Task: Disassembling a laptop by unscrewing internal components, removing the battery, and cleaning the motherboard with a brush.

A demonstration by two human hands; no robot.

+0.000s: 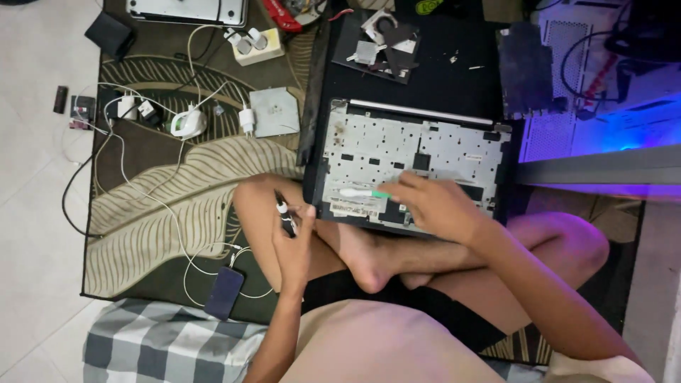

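We sit cross-legged on the floor with the opened laptop shell (415, 167) resting against our shins, its pale inner plate facing up. All places below are given from this shell.

Right hand (436, 206): over the near edge of the shell, fingers (406, 186) closed around the green handle end of a small white brush (362, 193). The white end lies flat on the plate and points left, likely so the bristles can sweep along the surface.

Left hand (292, 237): just left of the shell's near corner, above our knee. Its fingers are curled shut on a thin black tool with a white band (284, 211), held upright and clear of the work, seemingly parked.

Beyond the shell, on the black lid (440, 78), lie loose dark parts (383, 42). To the left, on the leaf-patterned rug (177, 206), are a flat metal drive (273, 111), white chargers and cables (188, 122), and, nearer us, a dark phone (225, 292). To the right glows a blue-lit computer case (610, 106).
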